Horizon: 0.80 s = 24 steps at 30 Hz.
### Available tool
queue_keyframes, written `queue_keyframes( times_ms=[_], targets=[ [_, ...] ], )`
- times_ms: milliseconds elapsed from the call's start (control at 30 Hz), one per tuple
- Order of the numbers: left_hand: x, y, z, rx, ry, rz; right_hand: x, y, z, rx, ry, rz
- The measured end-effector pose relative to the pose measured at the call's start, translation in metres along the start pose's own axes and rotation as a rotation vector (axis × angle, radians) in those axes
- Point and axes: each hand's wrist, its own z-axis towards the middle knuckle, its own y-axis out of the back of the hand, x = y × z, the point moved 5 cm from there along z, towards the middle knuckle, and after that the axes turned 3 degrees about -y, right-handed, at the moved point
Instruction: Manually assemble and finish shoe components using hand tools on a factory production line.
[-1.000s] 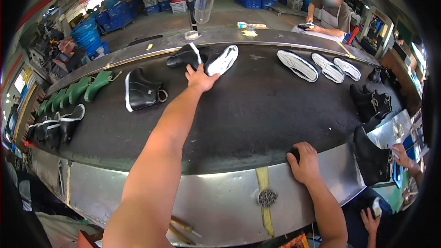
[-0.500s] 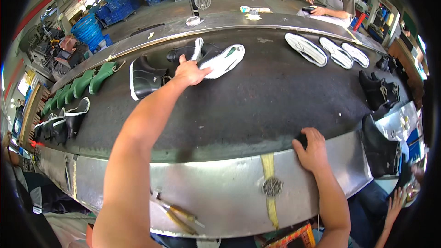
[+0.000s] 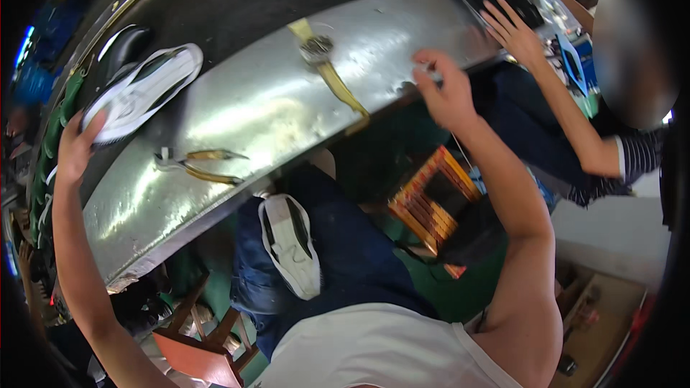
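At the left, my left hand grips the near end of a white shoe sole, fingers wrapped round its edge. The sole is held over the metal bench edge, and a black boot shows just behind it. Whether the two are joined, I cannot tell. My right hand hovers at the right part of the metal edge, thumb and bent fingers apart, nothing visible between them. Another white sole lies across my lap on the dark blue trousers.
On the metal bench edge lie yellow-handled pliers and a round metal piece on a yellow strip. Close on the right is another person's hand. Below stand an orange slatted item and a wooden stool.
My view has swung down towards my lap. My left hand has drawn the white sole back from the far belt to the near left. My right hand has lifted from the bench edge.
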Motion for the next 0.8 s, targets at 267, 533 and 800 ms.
queue_keyframes(
  times_ms=[267,533,800],
  targets=[
    [0.170,0.060,-0.129,-0.006,0.041,-0.105,-0.010,-0.053,-0.297,0.899,0.077,-0.464],
    [0.264,0.013,-0.256,-0.325,0.000,0.119,-0.044,-0.084,-0.358,0.947,0.049,-0.792],
    [0.247,-0.026,-0.274,-0.481,0.124,-0.187,-0.051,-0.103,-0.324,0.796,-0.042,-0.795]
  ],
)
